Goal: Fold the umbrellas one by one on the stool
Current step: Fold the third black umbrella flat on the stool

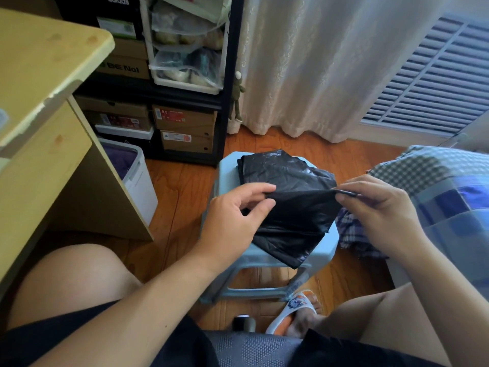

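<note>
Head view, person seated, looking down at a pale blue plastic stool on a wood floor. Left hand and right hand are held above the stool seat, w/ a sheet of glossy black material stretched between them. The task names umbrellas, but the sheet reads as thin, crinkled and bag-like; no ribs or handle can be made out, so what it is cannot be told for certain.

Left hand: thumb and fingers pinch the sheet's upper left edge; the rest of the hand is loosely curled. Right hand: fingers curled, pinching the upper right edge at approx. the same height. The sheet hangs from both pinches, its lower part lying on the near half of the stool seat, one corner reaching the front rim.

A second piece of black material lies flat and folded on the far part of the seat, partly hidden behind the held sheet.

Surroundings: wooden desk w/ pale tabletop at left; white bin beside it; black shelf unit w/ shoe boxes behind; cream curtain at back; checked bedding at right; plaid fabric just beside the stool; a sandalled foot by the stool's near right leg.
</note>
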